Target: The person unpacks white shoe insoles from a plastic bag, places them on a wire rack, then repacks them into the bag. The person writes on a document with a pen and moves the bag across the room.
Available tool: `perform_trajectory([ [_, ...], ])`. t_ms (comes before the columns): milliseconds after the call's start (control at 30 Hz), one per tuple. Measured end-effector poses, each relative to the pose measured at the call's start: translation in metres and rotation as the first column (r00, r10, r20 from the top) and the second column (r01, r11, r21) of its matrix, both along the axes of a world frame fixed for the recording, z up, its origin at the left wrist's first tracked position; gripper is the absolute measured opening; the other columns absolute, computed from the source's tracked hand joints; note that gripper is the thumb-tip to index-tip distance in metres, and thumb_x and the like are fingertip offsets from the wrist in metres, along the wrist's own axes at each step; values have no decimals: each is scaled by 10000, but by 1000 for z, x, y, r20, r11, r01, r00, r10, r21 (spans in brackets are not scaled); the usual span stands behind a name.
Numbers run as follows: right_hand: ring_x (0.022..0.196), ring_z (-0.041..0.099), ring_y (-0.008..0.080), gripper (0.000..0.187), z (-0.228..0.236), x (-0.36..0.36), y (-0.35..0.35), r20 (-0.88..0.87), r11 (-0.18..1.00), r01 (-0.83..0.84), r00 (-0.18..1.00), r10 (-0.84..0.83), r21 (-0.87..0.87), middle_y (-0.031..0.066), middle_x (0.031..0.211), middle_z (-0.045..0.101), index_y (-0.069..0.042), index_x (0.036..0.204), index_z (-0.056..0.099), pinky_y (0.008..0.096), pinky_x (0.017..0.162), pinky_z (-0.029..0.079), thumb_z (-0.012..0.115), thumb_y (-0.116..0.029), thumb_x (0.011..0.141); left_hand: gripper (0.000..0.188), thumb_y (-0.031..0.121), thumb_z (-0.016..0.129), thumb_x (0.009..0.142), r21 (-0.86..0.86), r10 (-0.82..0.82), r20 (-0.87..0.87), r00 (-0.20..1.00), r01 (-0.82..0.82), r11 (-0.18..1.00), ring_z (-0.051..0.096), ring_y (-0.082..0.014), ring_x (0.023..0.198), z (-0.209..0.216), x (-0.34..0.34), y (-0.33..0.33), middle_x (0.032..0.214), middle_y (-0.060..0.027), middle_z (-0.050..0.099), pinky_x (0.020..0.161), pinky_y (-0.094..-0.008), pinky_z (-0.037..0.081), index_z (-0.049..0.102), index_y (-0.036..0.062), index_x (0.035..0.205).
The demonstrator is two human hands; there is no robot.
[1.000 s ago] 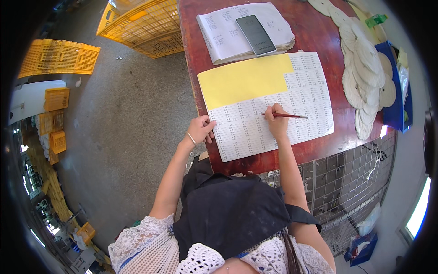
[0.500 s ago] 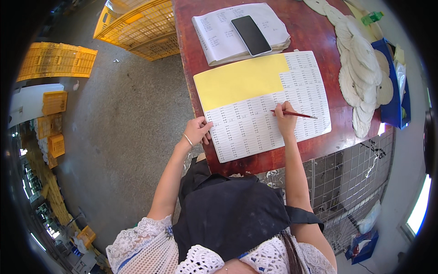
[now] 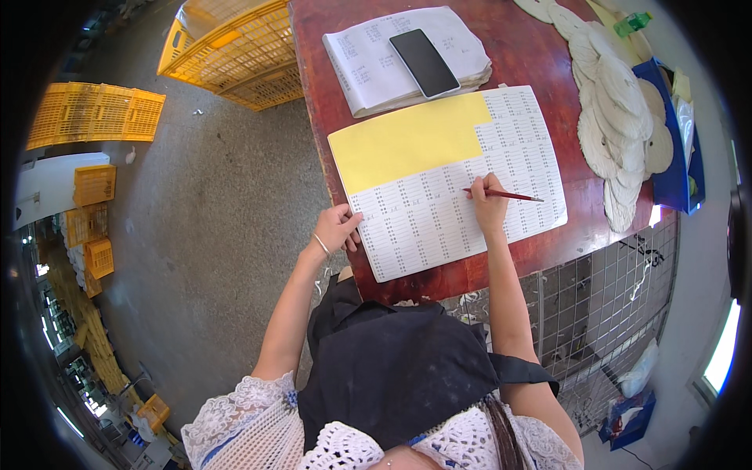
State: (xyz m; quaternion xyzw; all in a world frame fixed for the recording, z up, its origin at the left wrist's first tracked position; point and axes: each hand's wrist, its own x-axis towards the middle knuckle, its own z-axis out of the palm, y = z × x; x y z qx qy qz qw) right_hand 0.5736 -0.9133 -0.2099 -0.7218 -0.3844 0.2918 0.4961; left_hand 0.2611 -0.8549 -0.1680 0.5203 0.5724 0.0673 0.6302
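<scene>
A stack of printed label sheets (image 3: 439, 227), white with rows of small dark print, lies at the near end of the red table. Its upper left part is a bare yellow area (image 3: 407, 149) where the white labels are gone. My right hand (image 3: 489, 205) rests on the sheet, fingers closed round a slim dark red pen (image 3: 513, 194). The pen's tip is beside my fingertips, low over the printed rows. At the left edge of the stack, my left hand (image 3: 338, 229) is closed on the sheet, fingers bent at the table's edge. Handwritten marks show in some rows.
Beyond the sheets, a black phone (image 3: 425, 63) lies on a thick pad of handwritten paper (image 3: 356, 74). Overlapping round off-white fabric pieces (image 3: 615, 110) cover the right side of the table (image 3: 540, 59), beside a blue bin (image 3: 677, 176). Yellow crates (image 3: 98, 113) stand on the floor at left.
The whole view has shifted slightly. Both hands keep nearly the same places on the sheet, and the pen is still in my right hand.
</scene>
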Motion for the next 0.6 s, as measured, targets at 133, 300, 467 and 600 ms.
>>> perform_trajectory([
  [133, 527, 594, 140, 272, 0, 1, 0, 25, 1000, -8, 1000, 9, -23, 86, 557, 604, -16, 644, 498, 280, 499, 448, 560, -145, 875, 207, 188, 544, 922, -8, 1, 0, 1000, -1, 1000, 598, -147, 431, 1, 0, 0, 602, -96, 620, 343, -221, 418, 565, -5, 851],
  [300, 541, 514, 77, 276, 2, 1, 1, -22, 999, -18, 1000, 17, -38, 41, 560, 555, -41, 650, 451, 239, 526, 417, 548, -127, 893, 220, 190, 561, 911, -20, 14, 7, 1000, -14, 1000, 607, -158, 434, 2, 0, 1, 607, -107, 627, 340, -238, 425, 564, -23, 856],
  [467, 511, 543, 112, 273, 1, -1, 1, 13, 999, 34, 999, -34, -5, 66, 547, 573, -28, 649, 467, 267, 495, 424, 555, -137, 883, 209, 194, 554, 916, -14, 1, 8, 1000, -1, 1000, 595, -147, 427, 4, 1, 1, 604, -98, 621, 346, -224, 422, 559, -6, 853],
  [600, 484, 526, 120, 268, 0, -1, 1, 52, 999, 27, 998, -28, 21, 72, 536, 571, -24, 644, 473, 281, 471, 413, 556, -130, 876, 215, 201, 554, 916, -25, 9, 7, 1000, -9, 1000, 593, -149, 424, 5, 2, 1, 602, -97, 618, 343, -224, 416, 559, -4, 853],
])
